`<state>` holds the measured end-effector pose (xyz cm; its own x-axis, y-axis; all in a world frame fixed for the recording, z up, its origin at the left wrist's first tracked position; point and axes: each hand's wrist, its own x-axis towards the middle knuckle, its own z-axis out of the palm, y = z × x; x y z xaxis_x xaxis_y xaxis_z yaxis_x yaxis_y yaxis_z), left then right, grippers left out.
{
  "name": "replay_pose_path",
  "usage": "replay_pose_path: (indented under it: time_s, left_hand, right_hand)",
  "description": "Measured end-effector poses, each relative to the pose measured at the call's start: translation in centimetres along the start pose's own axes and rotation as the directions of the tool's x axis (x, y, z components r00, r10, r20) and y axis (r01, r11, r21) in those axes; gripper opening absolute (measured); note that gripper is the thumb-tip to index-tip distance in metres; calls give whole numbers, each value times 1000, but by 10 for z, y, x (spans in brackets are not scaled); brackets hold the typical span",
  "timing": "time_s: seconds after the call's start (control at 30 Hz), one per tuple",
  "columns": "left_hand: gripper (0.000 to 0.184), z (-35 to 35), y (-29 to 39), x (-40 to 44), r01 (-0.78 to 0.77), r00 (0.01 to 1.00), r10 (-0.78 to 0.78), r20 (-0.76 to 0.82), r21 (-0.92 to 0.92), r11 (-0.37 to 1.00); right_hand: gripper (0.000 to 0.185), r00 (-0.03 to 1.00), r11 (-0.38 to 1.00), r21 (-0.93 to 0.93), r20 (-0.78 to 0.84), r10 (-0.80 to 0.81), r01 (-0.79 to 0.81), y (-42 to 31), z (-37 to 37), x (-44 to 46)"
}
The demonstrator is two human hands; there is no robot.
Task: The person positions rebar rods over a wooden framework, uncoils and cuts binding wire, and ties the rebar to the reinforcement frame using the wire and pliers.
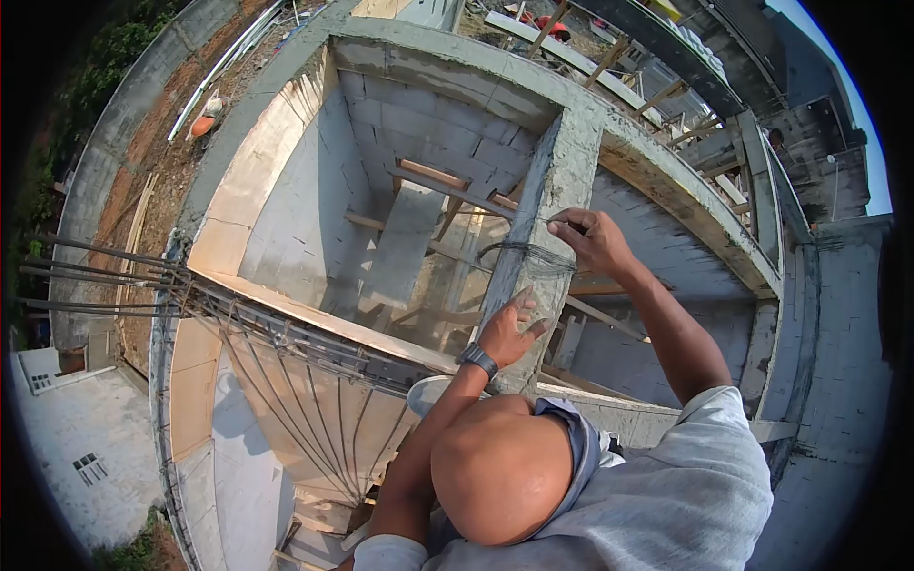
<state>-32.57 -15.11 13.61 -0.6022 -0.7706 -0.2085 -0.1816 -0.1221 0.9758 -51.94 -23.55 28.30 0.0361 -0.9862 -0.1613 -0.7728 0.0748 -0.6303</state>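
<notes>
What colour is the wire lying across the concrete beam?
Dark grey; the wire shows best in the head view.

On your left, white pipes (221,71) lie on reddish soil (162,181) near an orange-and-white object (203,124); rebar rods (105,276) jut out below them, and a curved grey wall (105,171) borders greenery (81,95) at your far left

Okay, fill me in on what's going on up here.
A person is working with bare hands at a concrete beam above open, block-walled bays. The right hand is beside a bundle of thin wire lying across the beam, fingertips drawn together; any strand between them is too fine to make out. The left hand is spread at the beam, nearer the body.
</notes>
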Motion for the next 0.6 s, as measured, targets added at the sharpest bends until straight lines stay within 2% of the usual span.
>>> replay_pose_path:
  time_s: [0.03, 0.07, 0.1, 0.13, 0.17, 0.23, 0.27, 0.33, 0.4, 0.43, 0.5, 0.53, 0.57, 0.6]
  left_hand:
    - [72, -1, 8, 9, 32, 999, -33, 4, -377, 926]
    - [72, -4, 15, 18, 61, 997, -72, 14, -699, 713]
    - [72, -9, 20, 24, 76, 993, -111, 34, -916, 395]
    - [65, -16, 23, 28, 1, 998, -61, -15, -969, 248]
    - [62, -23, 25, 26, 46, 995, -100, 15, -949, 312]
    - [55, -38, 21, 20, 114, 982, -186, 37, -898, 425]
    - [42, -37, 12, 16, 158, 960, -272, 61, -923, 350]
    - [30, -38, 16, 7, 110, 975, -214, 59, -966, 235]
    - [29, -35, 19, 5, 87, 989, -136, 63, -980, 178]
    - [27, -33, 22, 6, 79, 993, -105, 62, -982, 170]
    - [27, -29, 15, 9, 101, 994, -46, 96, -988, 114]
    - [27, -27, 15, 9, 103, 994, -51, 99, -991, 90]
    - [27, -24, 12, 11, 82, 996, -25, 80, -990, 114]
    - [27, -23, 12, 13, 66, 998, 3, 66, -994, 87]
  right_hand:
    - [33, 998, 998, -55, 65, -23, 26, -3, 12, -1]
    - [30, 990, 995, -29, 106, -90, 94, -13, 22, -5]
    - [29, 971, 988, -46, 197, -134, 145, -8, 35, -9]
    - [34, 952, 971, -32, 205, -225, 237, -3, 46, -16]
    - [40, 923, 942, -17, 211, -323, 334, 1, 55, -22]
    - [51, 954, 969, -13, 178, -242, 249, -2, 44, -25]
    - [57, 961, 976, -5, 175, -215, 220, 1, 39, -24]
    - [67, 986, 978, -149, 103, -132, 147, 44, 44, -20]
    - [54, 988, 932, -330, 86, -131, 153, 93, 60, -23]
    - [44, 961, 927, -255, 75, -266, 276, 120, 72, -24]
    - [34, 990, 937, -321, 79, -120, 139, 150, 93, -24]
    - [30, 952, 903, -307, 47, -301, 301, 151, 96, -27]
    - [29, 960, 895, -349, 60, -273, 277, 162, 102, -26]
    - [32, 941, 831, -441, 172, -292, 339, 165, 101, -25]
